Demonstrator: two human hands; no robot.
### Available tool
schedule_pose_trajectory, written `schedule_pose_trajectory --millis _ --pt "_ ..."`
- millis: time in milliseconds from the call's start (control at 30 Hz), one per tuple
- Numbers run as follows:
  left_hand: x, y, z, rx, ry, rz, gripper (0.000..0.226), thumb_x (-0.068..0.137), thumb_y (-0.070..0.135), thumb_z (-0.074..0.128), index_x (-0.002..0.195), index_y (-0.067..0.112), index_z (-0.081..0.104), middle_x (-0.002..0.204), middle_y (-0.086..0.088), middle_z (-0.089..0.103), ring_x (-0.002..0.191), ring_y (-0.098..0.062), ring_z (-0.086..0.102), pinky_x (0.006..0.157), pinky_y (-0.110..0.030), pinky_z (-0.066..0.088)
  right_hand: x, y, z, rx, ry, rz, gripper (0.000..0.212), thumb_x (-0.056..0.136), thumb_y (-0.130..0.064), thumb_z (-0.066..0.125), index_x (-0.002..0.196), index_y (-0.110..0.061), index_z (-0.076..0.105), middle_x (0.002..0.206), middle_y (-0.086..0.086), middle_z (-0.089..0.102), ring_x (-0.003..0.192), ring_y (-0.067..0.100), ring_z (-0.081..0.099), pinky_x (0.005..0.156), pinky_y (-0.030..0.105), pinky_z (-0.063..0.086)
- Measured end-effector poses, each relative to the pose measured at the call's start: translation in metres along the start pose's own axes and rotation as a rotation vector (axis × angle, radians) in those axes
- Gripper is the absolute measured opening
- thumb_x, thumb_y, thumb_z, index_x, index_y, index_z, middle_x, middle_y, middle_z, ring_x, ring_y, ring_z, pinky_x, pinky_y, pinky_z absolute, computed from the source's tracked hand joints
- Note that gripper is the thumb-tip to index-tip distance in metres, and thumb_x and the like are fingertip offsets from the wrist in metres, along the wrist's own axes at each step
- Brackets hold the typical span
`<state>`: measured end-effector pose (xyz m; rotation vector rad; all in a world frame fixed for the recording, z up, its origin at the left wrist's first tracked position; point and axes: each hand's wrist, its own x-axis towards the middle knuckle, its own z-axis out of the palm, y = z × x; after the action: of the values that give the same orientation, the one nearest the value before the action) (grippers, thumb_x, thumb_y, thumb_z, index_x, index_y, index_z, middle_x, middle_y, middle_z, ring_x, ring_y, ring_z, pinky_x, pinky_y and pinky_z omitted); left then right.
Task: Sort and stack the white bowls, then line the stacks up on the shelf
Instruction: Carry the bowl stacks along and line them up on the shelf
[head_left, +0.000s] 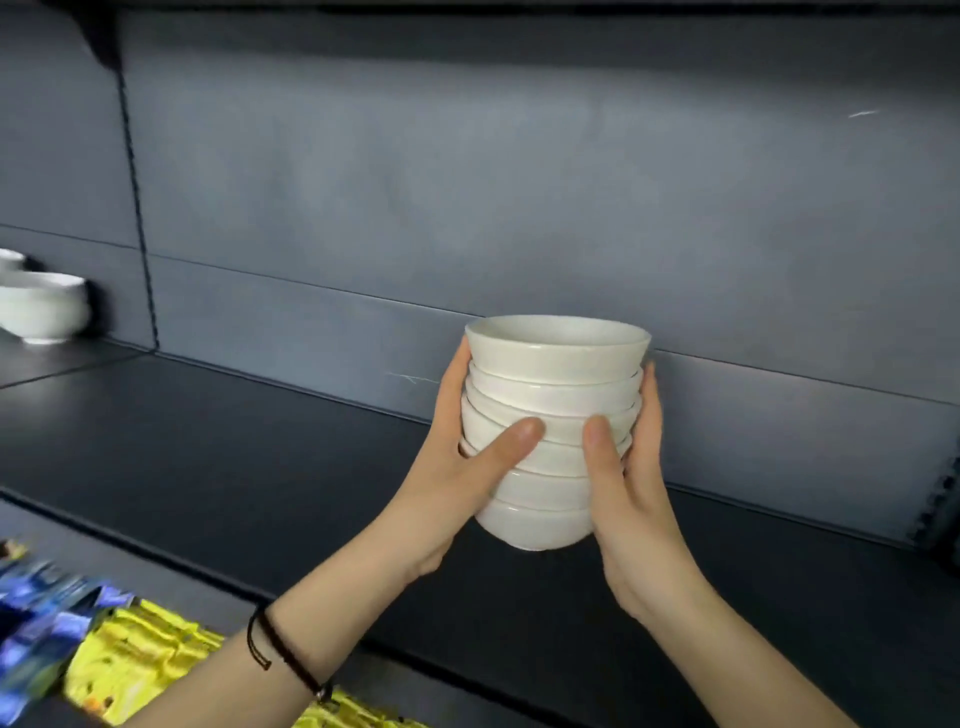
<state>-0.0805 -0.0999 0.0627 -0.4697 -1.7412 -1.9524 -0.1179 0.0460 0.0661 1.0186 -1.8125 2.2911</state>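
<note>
Head view, and start me at the fingers: how do they lie?
– Both thumbs lie flat on the near side of the stack of bowls (553, 395), tips close together but not touching. The left thumb (511, 441) slants up to the right, and the right thumb (600, 457) points nearly straight up. The other fingers (456, 374) of each hand curl round the far sides of the stack. On the left they show as an edge beside the upper rims. On the right only a sliver shows.
– So both hands hold it?
– Yes. The left hand (462, 478) and the right hand (639, 493) clasp the stack between them, palms against its lower half.
– And the stack itself?
– Nested one in another, mouths up, with six or seven rims showing. It sits a little right of the frame's middle, over the dark shelf (234, 447) and close in front of the grey back panel (519, 182). Whether its foot touches the shelf I cannot tell.
– Anything on the arms?
– Bare forearms come up from the bottom edge. A thin dark cord (283, 652) circles the left wrist.
– Further out?
– At the left edge of the frame, well apart from the hands, more white bowls (44, 309) stand on the adjoining shelf section, cut off by the border. In the lower left corner, below the shelf's front edge, lie yellow packets (135, 670) and blurred blue packets (36, 629).
</note>
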Motion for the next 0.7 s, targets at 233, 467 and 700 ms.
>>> schedule_pose_trajectory --millis 233,467,700 --pt "-0.051 0.045 -0.111 0.097 0.166 0.016 0.089 0.073 0.041 0.073 0.147 0.046 0.025 0.137 0.019 0.055 0.124 -0.004 0.056 0.092 -0.022 0.053 0.0 0.022 0.125 0.127 -0.164 0.033 0.099 0.054 -0.077 0.074 0.139 -0.061 0.025 0.131 -0.026 0.057 0.117 0.001 0.06 0.082 0.026 0.057" --pt "-0.094 0.069 -0.209 0.187 0.322 0.009 0.096 0.066 0.049 0.074 0.147 0.047 0.024 0.139 0.019 0.052 0.123 -0.001 0.055 0.095 -0.024 0.052 -0.003 0.05 0.234 0.213 -0.261 0.065 0.1 0.056 -0.074 0.075 0.141 -0.056 0.026 0.132 -0.018 0.057 0.116 0.005 0.061 0.082 0.03 0.057" --pt "-0.112 0.094 -0.298 0.248 0.446 0.011 0.095 0.064 0.054 0.074 0.146 0.052 0.024 0.141 0.019 0.051 0.124 -0.003 0.054 0.095 -0.029 0.052 0.016 0.071 0.33 0.212 -0.35 0.105 0.103 0.056 -0.078 0.071 0.144 -0.055 0.021 0.137 -0.016 0.054 0.117 0.006 0.061 0.093 0.042 0.055"
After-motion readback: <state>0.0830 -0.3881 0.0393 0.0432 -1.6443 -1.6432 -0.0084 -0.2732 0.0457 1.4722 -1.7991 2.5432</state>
